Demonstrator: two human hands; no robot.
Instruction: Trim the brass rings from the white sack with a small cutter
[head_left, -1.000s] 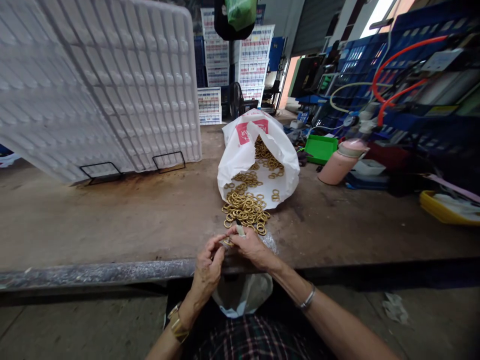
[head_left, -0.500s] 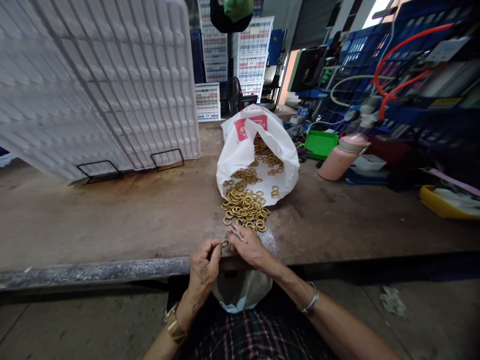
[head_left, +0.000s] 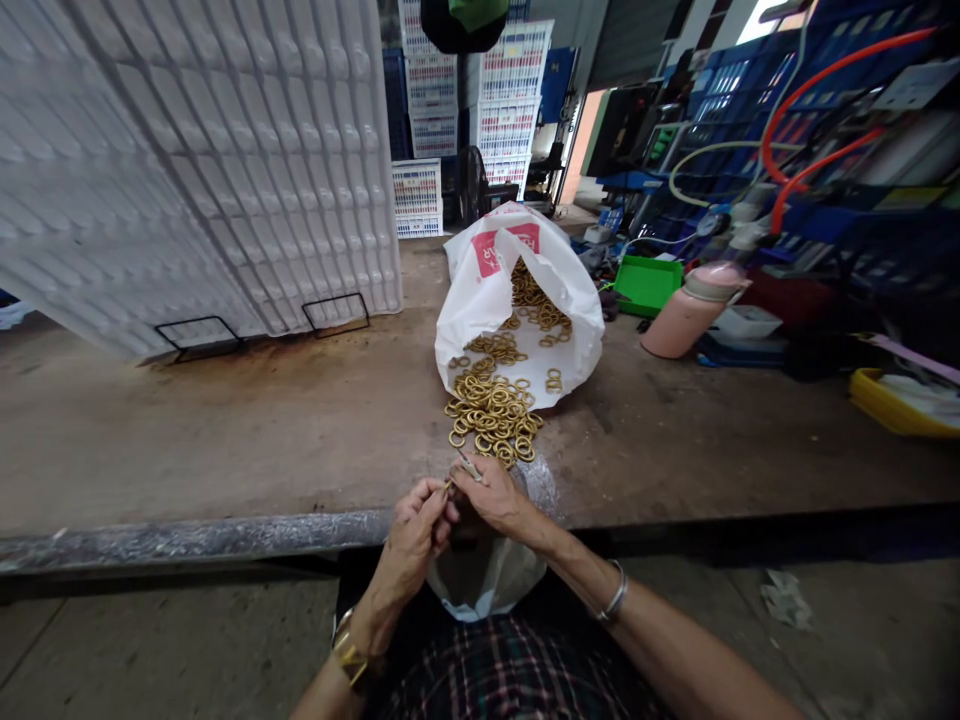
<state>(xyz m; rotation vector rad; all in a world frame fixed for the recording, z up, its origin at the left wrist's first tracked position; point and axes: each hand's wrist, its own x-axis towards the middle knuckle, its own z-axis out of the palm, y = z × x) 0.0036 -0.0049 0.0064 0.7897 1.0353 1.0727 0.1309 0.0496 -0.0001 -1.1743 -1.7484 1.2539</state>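
Both hands meet at the near edge of the workbench (head_left: 225, 440). My left hand (head_left: 415, 535) pinches a small brass ring (head_left: 448, 487) between thumb and fingers. My right hand (head_left: 496, 496) grips a small metal tool (head_left: 469, 466) whose tip points at that ring. Just beyond the hands lies a heap of brass rings (head_left: 491, 418), spilling from a white plastic bag (head_left: 521, 300) that lies open on its side. Below the bench edge, under the hands, hangs a second white bag (head_left: 478, 578).
A large white moulded tray (head_left: 202, 170) leans upright at the back left on black wire stands. A pink flask (head_left: 690, 308), a green tray (head_left: 645, 283) and a yellow tray (head_left: 892, 405) lie to the right. Stacked white crates (head_left: 480, 100) stand behind.
My left hand has drawn back slightly toward me with the ring. The right hand with the tool stays against it. The view has tilted a little.
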